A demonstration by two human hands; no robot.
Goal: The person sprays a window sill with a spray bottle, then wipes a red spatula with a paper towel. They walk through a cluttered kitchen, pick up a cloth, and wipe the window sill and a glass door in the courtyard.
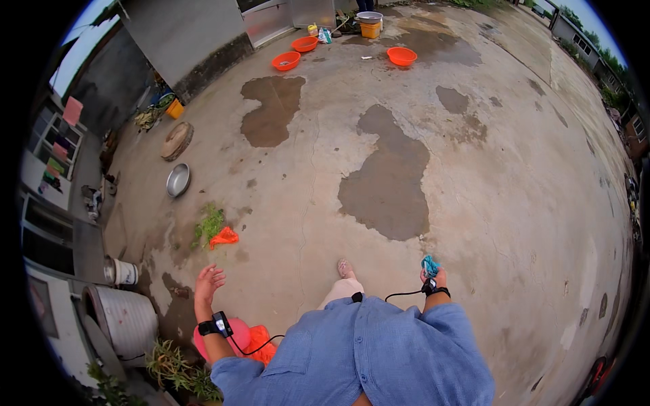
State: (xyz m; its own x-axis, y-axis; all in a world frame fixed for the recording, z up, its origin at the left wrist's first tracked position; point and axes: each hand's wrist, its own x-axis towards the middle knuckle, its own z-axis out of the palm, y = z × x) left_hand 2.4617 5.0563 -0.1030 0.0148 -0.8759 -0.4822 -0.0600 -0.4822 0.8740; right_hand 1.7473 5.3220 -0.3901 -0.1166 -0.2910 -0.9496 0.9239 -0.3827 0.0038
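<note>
In my right hand [441, 278] is a bunched teal cloth [430, 266], held out at my right side above the concrete. My left hand [207, 284] hangs at the other side, fingers apart and nothing in it. A pink round object [236, 332], partly behind my left forearm, sits beside an orange plastic bag [259, 345]. Beyond my left hand, green leafy stems [209, 224] lie on the ground against another orange bag [224, 237]. Both wrists wear a strapped device with a cable.
A metal basin [179, 180] and a round slab [177, 141] stand at left. Wet patches [391, 188] spread over the concrete. Farther off are orange basins [402, 57] and a yellow bucket [370, 30]. A large pale pot [127, 319] and plants [177, 368] flank my left. Someone's legs [365, 5] show at the top.
</note>
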